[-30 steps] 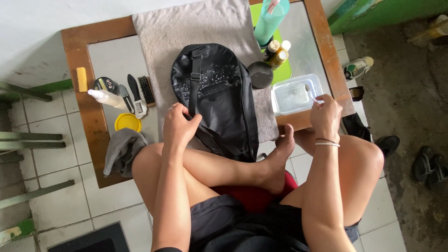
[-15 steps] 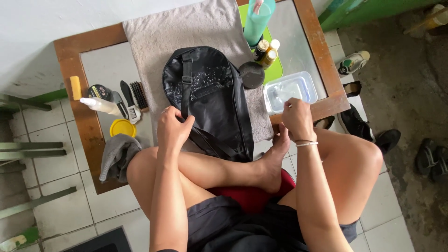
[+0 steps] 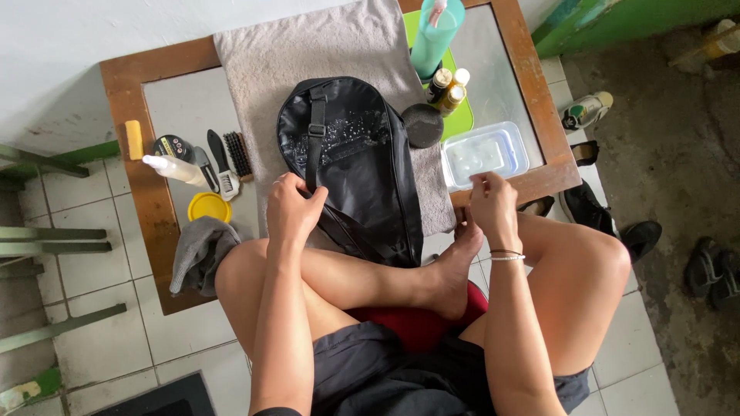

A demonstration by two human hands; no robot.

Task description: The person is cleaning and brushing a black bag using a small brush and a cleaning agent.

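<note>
Since a second earlier, the right hand (image 3: pixel 492 206) had drawn back from over the clear tub (image 3: pixel 486 154) to the table's (image 3: pixel 131 200) near edge, right of the black bag (image 3: pixel 354 166), fingers pinched; whether they held anything I could not tell. Cleaning seemed in hand; scrubbing would call for a brush. The left hand (image 3: pixel 291 208) gripped the bag's lower left edge, fingers curled.

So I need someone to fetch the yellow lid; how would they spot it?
Find the wooden-framed table. On its left side, below the brushes, sits the yellow lid, beside a grey cloth. It is the only round, flat, yellow thing there.
</note>
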